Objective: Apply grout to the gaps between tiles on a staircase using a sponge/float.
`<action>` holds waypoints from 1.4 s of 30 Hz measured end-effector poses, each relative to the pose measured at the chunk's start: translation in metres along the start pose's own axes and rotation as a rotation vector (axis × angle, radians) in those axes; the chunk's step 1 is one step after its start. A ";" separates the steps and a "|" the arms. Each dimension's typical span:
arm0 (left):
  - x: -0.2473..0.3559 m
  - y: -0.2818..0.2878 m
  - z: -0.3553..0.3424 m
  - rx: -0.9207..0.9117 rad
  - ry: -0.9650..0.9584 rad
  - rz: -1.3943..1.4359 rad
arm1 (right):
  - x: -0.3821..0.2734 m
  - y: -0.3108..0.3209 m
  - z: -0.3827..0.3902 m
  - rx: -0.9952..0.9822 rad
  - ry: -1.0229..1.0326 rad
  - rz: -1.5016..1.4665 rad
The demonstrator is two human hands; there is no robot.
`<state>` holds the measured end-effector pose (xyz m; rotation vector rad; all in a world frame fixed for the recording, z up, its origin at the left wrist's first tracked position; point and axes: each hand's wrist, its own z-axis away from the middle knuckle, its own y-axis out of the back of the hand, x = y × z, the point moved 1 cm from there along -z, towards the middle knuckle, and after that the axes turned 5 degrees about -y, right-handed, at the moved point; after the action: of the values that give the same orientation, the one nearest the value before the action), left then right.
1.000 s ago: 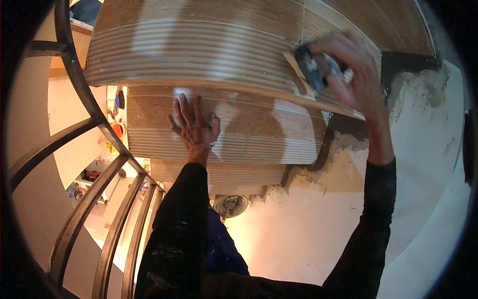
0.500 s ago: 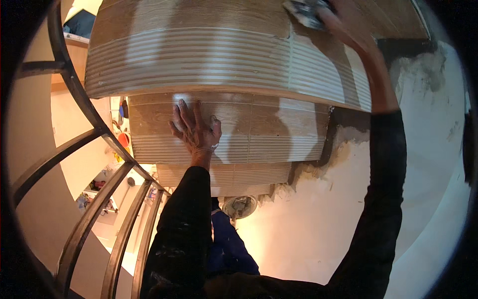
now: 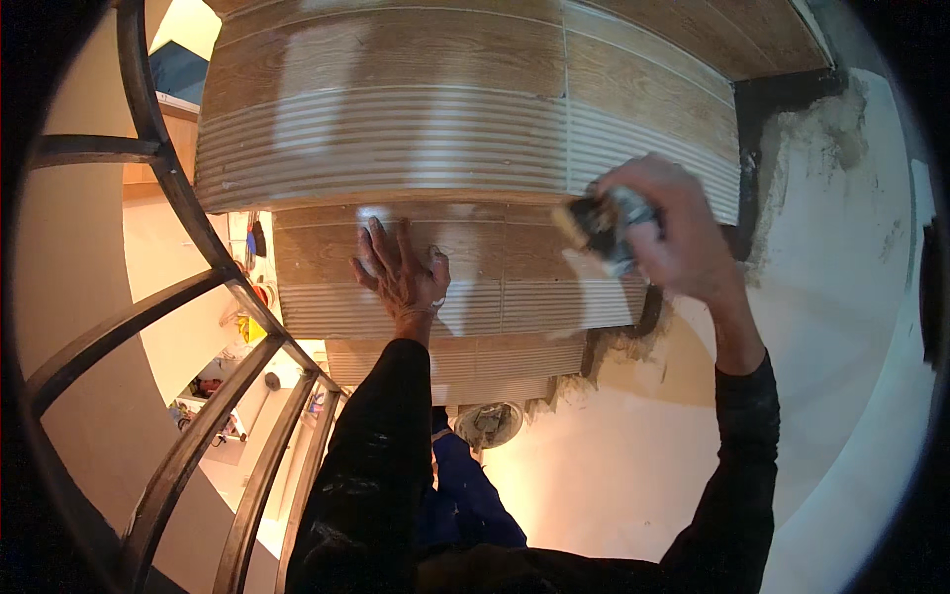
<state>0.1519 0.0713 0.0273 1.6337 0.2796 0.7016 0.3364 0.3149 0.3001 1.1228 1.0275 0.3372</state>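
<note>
We stood on wood-look tiled stairs [image 3: 396,148] beside a dark metal railing [image 3: 188,297]. Left hand [image 3: 401,272] lay flat on a tread, fingers spread. Right hand [image 3: 673,233] gripped a sponge [image 3: 604,226] above the step edge, fingers closed round it; it looked soft, light, best held by its sides.

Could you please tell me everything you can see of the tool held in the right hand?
The tool is small and partly hidden by the right hand, which is closed around it, so its exact kind is unclear. A pale tan, block-like end pokes out toward the left, and the part next to the fingers looks grey, dark and smeared. It is held tilted over the grooved front edge of a wood-look stair tile, at or close to its surface; contact cannot be confirmed.
</note>
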 end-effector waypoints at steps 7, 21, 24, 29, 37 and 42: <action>0.006 -0.004 0.001 0.012 -0.018 0.015 | 0.054 0.028 -0.039 0.214 -0.026 -0.072; 0.000 -0.003 0.000 0.089 -0.047 0.020 | 0.004 -0.021 -0.007 -0.001 0.186 0.162; -0.005 -0.004 0.002 0.109 -0.069 0.009 | -0.032 -0.052 0.063 -0.056 0.007 0.094; 0.006 -0.007 0.003 0.058 -0.065 -0.006 | -0.013 -0.100 0.159 0.033 -0.454 -0.780; 0.006 -0.011 0.004 0.052 -0.066 -0.108 | -0.021 -0.284 0.247 0.866 -0.376 -2.396; 0.010 -0.012 0.005 0.035 -0.058 -0.093 | -0.017 -0.312 0.283 0.721 -0.481 -2.322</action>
<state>0.1652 0.0757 0.0181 1.6605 0.3255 0.5808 0.4782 0.0016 0.0566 -0.0578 1.3475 -2.1135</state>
